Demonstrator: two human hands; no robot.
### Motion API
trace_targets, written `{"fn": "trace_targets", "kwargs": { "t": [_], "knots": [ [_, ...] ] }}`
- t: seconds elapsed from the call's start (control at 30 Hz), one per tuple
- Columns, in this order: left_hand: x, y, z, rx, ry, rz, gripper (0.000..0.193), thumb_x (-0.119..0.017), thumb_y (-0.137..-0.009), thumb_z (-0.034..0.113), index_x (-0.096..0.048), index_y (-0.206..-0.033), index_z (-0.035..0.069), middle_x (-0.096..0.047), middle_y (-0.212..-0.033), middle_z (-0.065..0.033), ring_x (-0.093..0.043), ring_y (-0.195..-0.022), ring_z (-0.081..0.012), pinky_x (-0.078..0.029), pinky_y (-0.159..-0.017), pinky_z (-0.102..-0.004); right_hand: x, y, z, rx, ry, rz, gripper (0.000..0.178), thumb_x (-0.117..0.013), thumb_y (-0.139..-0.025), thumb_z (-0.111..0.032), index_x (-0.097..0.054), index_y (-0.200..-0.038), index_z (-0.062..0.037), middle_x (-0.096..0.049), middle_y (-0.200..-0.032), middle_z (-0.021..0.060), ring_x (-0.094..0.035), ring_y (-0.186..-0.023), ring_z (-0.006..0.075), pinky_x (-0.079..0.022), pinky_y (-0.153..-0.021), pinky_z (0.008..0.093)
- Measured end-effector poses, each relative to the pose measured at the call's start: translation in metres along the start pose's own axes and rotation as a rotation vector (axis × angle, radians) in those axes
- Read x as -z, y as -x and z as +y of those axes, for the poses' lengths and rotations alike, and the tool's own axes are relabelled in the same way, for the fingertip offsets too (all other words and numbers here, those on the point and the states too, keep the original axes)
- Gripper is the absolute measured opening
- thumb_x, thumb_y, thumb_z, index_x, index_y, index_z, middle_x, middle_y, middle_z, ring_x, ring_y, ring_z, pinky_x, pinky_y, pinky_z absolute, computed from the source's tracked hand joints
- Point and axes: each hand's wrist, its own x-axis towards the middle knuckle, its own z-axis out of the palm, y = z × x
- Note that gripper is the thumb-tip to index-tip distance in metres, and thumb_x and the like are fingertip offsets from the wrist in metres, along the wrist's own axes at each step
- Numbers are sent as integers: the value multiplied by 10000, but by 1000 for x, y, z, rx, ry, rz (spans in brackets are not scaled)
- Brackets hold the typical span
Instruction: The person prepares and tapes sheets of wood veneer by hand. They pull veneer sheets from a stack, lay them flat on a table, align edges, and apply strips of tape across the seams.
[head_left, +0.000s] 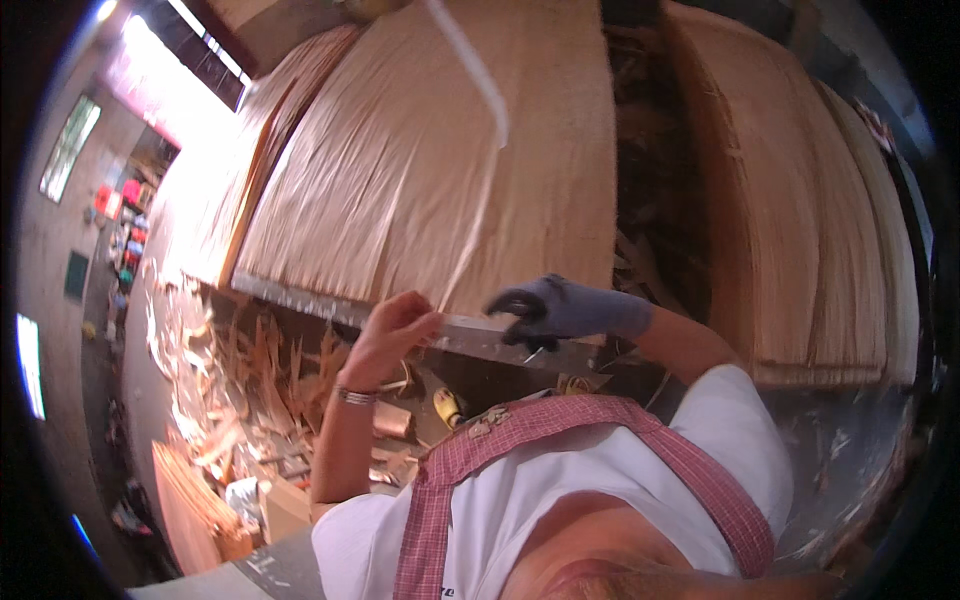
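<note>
My bare left hand (403, 325), with a bracelet at its wrist, is at the near edge of a broad stack of thin wood veneer sheets (380, 170). Its fingers are pinched together on the lower end of a thin pale strip (488, 90). That strip runs up across the top sheet to the far side, bending partway. To the right, my right hand (555, 310) wears a grey-blue glove with black fingers. It hovers by the same edge, slightly blurred, thumb and fingers apart with nothing visible between them.
Another veneer stack (790, 220) stands at the right, across a dark gap with scraps. A further stack (225, 170) adjoins at the left. Torn veneer scraps (260, 370) litter the floor at lower left, near a bundle of sheets (195, 500). Yellow-toed shoes (447, 407) show below my hands.
</note>
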Motion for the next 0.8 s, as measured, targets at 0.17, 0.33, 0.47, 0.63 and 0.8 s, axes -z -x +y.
{"fn": "trace_targets", "kwargs": {
  "t": [0.17, 0.33, 0.47, 0.63, 0.8],
  "knots": [
    [209, 60, -116, 39, 289, 410, 60, -626, -913, 106, -582, -882, 80, -588, -777, 23, -593, -743, -76, -499, -704, -224, -33, -46, -6, -368, -82, -73, 288, -637, -915, -213, -633, -1098, 9, -658, -801, 69, -597, -674, 113, -497, -638, 280],
    [387, 48, -234, 85, 225, 402, 109, -641, -919, 137, -570, -848, 96, -515, -701, 72, -489, -645, -32, -417, -587, -178, -84, -142, 54, -444, -16, 305, 235, -598, -910, -124, -633, -1102, 7, -662, -865, 74, -610, -762, 134, -502, -695, 277],
    [427, -28, -333, 233, 44, 314, 182, -722, -874, 235, -665, -825, 69, -534, -681, 87, -440, -610, -10, -347, -533, -190, -165, -215, 67, -318, 868, 770, 209, -599, -865, -95, -649, -1066, -65, -617, -1136, 151, -564, -1069, 343, -470, -883, 405],
    [422, -100, -429, 228, -358, 353, 425, -761, -756, 426, -718, -947, 48, -718, -872, -130, -686, -772, -249, -504, -685, -370, -294, -295, 81, -408, 547, 450, 321, -629, -773, -157, -656, -1091, -133, -586, -1150, 169, -583, -959, 359, -473, -870, 433],
    [424, -121, -471, 229, -763, 306, 454, -713, -737, 513, -733, -982, 131, -703, -1011, -122, -661, -941, -352, -524, -782, -446, -387, -414, 182, -606, -911, 923, 179, -556, -932, -22, -628, -1095, -48, -664, -1076, 51, -630, -940, 152, -533, -798, 267]
  ]
}}
